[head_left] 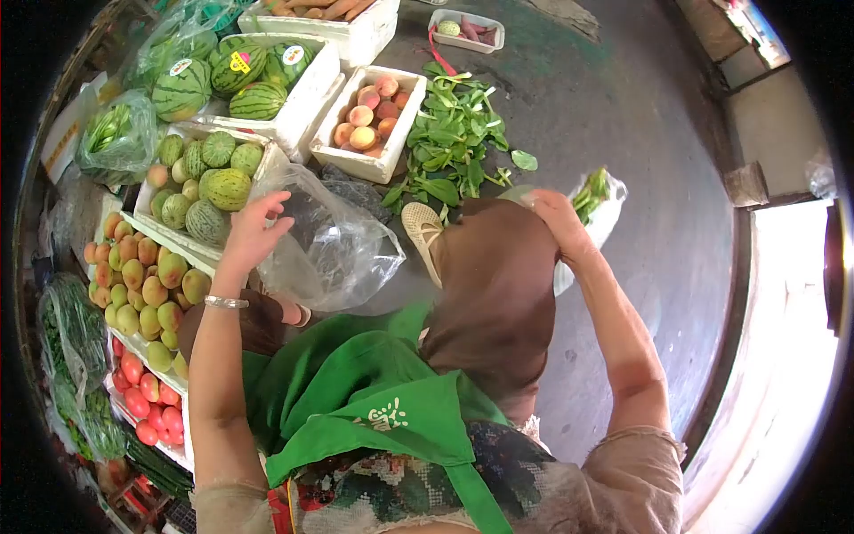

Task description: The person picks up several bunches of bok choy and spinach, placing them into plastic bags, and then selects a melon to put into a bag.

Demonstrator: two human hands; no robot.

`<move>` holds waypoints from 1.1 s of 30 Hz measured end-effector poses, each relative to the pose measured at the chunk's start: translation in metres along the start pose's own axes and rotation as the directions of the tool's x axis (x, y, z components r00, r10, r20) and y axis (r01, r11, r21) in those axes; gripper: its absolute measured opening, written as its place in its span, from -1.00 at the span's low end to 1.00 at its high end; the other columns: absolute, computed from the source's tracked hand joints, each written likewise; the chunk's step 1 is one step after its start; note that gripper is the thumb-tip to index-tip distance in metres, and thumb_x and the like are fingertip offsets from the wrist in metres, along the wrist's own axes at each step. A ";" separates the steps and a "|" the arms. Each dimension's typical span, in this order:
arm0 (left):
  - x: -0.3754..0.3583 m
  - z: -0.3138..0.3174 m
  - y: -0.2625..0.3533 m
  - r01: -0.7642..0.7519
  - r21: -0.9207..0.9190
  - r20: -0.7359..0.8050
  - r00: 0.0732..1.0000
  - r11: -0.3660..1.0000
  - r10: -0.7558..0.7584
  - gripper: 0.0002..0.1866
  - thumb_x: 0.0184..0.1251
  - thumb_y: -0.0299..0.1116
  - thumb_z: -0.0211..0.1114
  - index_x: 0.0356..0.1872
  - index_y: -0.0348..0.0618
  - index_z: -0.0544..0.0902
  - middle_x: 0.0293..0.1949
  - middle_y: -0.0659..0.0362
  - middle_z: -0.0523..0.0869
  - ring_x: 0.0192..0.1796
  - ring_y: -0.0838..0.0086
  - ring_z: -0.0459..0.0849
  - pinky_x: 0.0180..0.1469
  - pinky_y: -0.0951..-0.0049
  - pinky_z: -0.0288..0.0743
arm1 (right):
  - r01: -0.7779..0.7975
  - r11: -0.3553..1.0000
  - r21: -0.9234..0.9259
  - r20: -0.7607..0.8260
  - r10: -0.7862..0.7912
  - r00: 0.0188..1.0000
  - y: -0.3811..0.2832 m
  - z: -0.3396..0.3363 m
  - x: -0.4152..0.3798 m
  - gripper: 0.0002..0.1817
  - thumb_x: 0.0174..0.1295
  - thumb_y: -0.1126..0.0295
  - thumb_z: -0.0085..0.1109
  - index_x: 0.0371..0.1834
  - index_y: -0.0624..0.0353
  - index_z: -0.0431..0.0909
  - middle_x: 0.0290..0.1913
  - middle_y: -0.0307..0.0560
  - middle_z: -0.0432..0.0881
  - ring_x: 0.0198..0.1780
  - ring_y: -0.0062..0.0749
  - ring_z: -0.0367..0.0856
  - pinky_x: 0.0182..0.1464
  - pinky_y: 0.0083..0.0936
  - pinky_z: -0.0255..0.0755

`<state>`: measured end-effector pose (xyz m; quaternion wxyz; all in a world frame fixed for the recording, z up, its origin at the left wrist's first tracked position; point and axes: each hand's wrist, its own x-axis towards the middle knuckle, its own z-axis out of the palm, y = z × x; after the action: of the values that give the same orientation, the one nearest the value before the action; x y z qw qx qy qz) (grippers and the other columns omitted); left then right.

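Note:
My left hand (258, 230) hovers over the box of small striped melons (224, 189). Its fingers are loosely bent and apart, with nothing visible between them. A clear plastic bag (347, 262) spreads out just beside it. Near my right knee, my right hand (557, 218) is closed on the top of a plastic bag of greens (598, 198), which hangs at the outer side of my leg. Part of this bag is hidden behind the hand and knee. Loose leafy greens (463, 133) lie in a heap on the floor in front of me.
White foam boxes hold peaches (374, 116), watermelons (258, 76), mangoes (147, 280) and tomatoes (149, 400) along my left. Bagged green vegetables (116, 133) stand farther left. A small tray (467, 32) sits on the dark floor (640, 294) ahead. Bright light enters a doorway (783, 356) at right.

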<state>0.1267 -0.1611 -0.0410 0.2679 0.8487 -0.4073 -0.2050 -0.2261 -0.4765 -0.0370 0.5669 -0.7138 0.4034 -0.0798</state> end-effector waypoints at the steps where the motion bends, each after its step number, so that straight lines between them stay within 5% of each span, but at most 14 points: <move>1: 0.001 0.001 -0.001 0.002 0.003 -0.003 1.000 1.000 -0.002 -0.52 0.18 -0.41 0.37 0.18 -0.08 0.58 -0.17 0.12 0.71 -0.12 0.39 0.68 -0.08 0.41 0.52 | -0.011 1.000 -0.009 0.035 0.011 0.999 -0.002 -0.003 0.002 -0.80 0.37 0.36 -0.02 -0.29 0.21 0.57 -0.41 -0.35 0.54 -0.40 -0.72 0.46 -0.36 -0.67 0.35; 6: 0.008 0.008 -0.009 -0.003 0.011 0.029 1.000 1.000 0.002 -0.53 0.18 -0.42 0.37 0.17 -0.08 0.59 -0.16 0.10 0.71 -0.11 0.38 0.68 -0.04 0.40 0.53 | -0.036 0.999 0.014 0.089 0.035 0.995 -0.012 -0.010 0.010 -0.69 0.32 0.27 0.05 -0.45 0.32 0.46 -0.53 -0.29 0.41 -0.42 -0.61 0.34 -0.36 -0.49 0.29; 8: 0.011 0.010 -0.006 0.012 0.020 0.036 0.999 1.000 -0.012 -0.53 0.18 -0.42 0.37 0.17 -0.08 0.59 -0.15 0.09 0.71 -0.11 0.37 0.68 -0.02 0.39 0.53 | 0.152 0.972 -0.178 0.163 -0.123 0.979 -0.013 -0.015 0.019 -0.63 0.32 0.22 0.03 -0.48 0.35 0.42 -0.56 -0.20 0.36 -0.43 -0.61 0.34 -0.37 -0.44 0.28; 11: 0.013 0.012 0.001 0.027 0.029 0.053 0.998 0.999 -0.029 -0.52 0.17 -0.42 0.38 0.18 -0.09 0.59 -0.14 0.06 0.71 -0.10 0.35 0.68 0.00 0.37 0.53 | 0.206 0.906 -0.371 0.265 -0.109 0.958 -0.035 -0.015 0.028 -0.63 0.27 0.21 0.03 -0.46 0.37 0.42 -0.57 -0.03 0.38 -0.46 -0.46 0.39 -0.35 -0.35 0.30; 17: 0.022 0.016 0.015 0.006 0.083 0.092 0.996 0.997 -0.014 -0.51 0.16 -0.42 0.38 0.17 -0.09 0.59 -0.14 0.03 0.72 -0.10 0.31 0.69 0.00 0.36 0.53 | 0.391 0.795 -0.463 0.432 -0.182 0.883 -0.062 0.013 0.050 -0.71 0.19 0.26 0.05 -0.36 0.34 0.50 -0.44 0.16 0.56 -0.38 0.00 0.48 -0.24 -0.18 0.36; 20: 0.024 0.016 0.013 -0.001 0.102 0.101 0.995 0.995 -0.010 -0.52 0.16 -0.42 0.38 0.16 -0.09 0.59 -0.15 0.04 0.72 -0.10 0.31 0.69 -0.05 0.36 0.54 | 0.506 0.720 -0.475 0.430 -0.312 0.847 -0.053 0.040 0.071 -0.71 0.22 0.25 0.04 -0.34 0.33 0.51 -0.34 0.18 0.58 -0.25 0.02 0.53 -0.13 -0.20 0.39; 25: 0.017 0.008 0.019 0.003 0.123 0.081 0.997 0.992 -0.013 -0.53 0.16 -0.40 0.38 0.15 -0.06 0.60 -0.15 0.07 0.72 -0.12 0.30 0.69 -0.09 0.36 0.51 | 0.265 0.877 -0.402 0.260 -0.168 0.951 -0.030 0.033 0.094 -0.71 0.30 0.28 0.02 -0.11 0.23 0.63 -0.09 0.13 0.62 0.01 -0.08 0.54 0.14 -0.34 0.39; 28: 0.011 0.007 0.013 -0.074 0.169 0.062 0.996 0.983 0.064 -0.53 0.17 -0.38 0.37 0.16 -0.04 0.59 -0.16 0.08 0.72 -0.13 0.27 0.67 -0.02 0.34 0.46 | 0.050 0.993 0.110 0.114 -0.063 0.992 0.019 0.038 0.110 -0.69 0.29 0.41 0.02 0.02 0.32 0.58 0.03 0.09 0.63 0.06 -0.17 0.55 0.16 -0.37 0.39; 29: 0.010 0.007 0.011 -0.069 0.136 0.064 0.996 0.988 0.061 -0.55 0.16 -0.35 0.37 0.14 -0.02 0.60 -0.17 0.11 0.71 -0.18 0.29 0.67 0.07 0.29 0.35 | 0.048 0.993 0.107 0.115 -0.061 0.991 0.044 0.033 0.115 -0.69 0.29 0.41 0.02 0.02 0.32 0.58 0.03 0.09 0.63 0.06 -0.17 0.55 0.16 -0.37 0.39; 30: 0.008 0.007 0.009 -0.066 0.103 0.066 0.996 0.992 0.059 -0.56 0.16 -0.31 0.37 0.12 -0.01 0.61 -0.18 0.15 0.71 -0.23 0.31 0.66 0.15 0.23 0.24 | 0.166 0.950 -0.263 0.155 -0.128 0.980 0.066 0.024 0.119 -0.68 0.28 0.45 0.01 0.05 0.31 0.57 0.04 0.04 0.63 0.07 -0.23 0.55 0.14 -0.35 0.40; 31: 0.007 0.005 0.010 -0.066 0.104 0.065 0.996 0.992 0.060 -0.56 0.16 -0.31 0.37 0.12 -0.01 0.61 -0.18 0.15 0.71 -0.23 0.31 0.66 0.15 0.23 0.24 | 0.272 0.762 -0.588 0.215 -0.176 0.961 0.085 0.019 0.123 -0.67 0.27 0.49 0.00 0.08 0.30 0.55 0.06 -0.01 0.62 0.07 -0.29 0.54 0.12 -0.34 0.41; 32: 0.004 0.003 0.013 -0.065 0.124 0.070 0.996 0.990 0.057 -0.57 0.17 -0.31 0.36 0.11 -0.01 0.61 -0.17 0.14 0.71 -0.20 0.30 0.66 0.15 0.22 0.24 | 0.355 0.823 -0.444 0.092 -0.352 0.932 0.093 0.025 0.110 -0.67 0.28 0.43 -0.03 0.06 0.23 0.57 0.04 -0.09 0.61 0.04 -0.35 0.52 0.06 -0.33 0.42; 33: 0.001 0.001 0.014 -0.063 0.144 0.075 0.996 0.988 0.053 -0.58 0.18 -0.30 0.35 0.11 -0.01 0.61 -0.17 0.13 0.70 -0.18 0.29 0.65 0.15 0.21 0.24 | 0.110 0.970 -0.218 -0.009 -0.115 0.993 0.100 0.028 0.098 -0.66 0.29 0.36 -0.03 0.06 0.22 0.58 0.00 -0.10 0.62 0.01 -0.34 0.52 0.03 -0.36 0.42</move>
<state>0.1185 -0.1697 -0.0328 0.1963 0.8461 -0.4549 -0.1965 -0.1934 -0.5242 -0.1676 0.4757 -0.7923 0.3746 -0.0748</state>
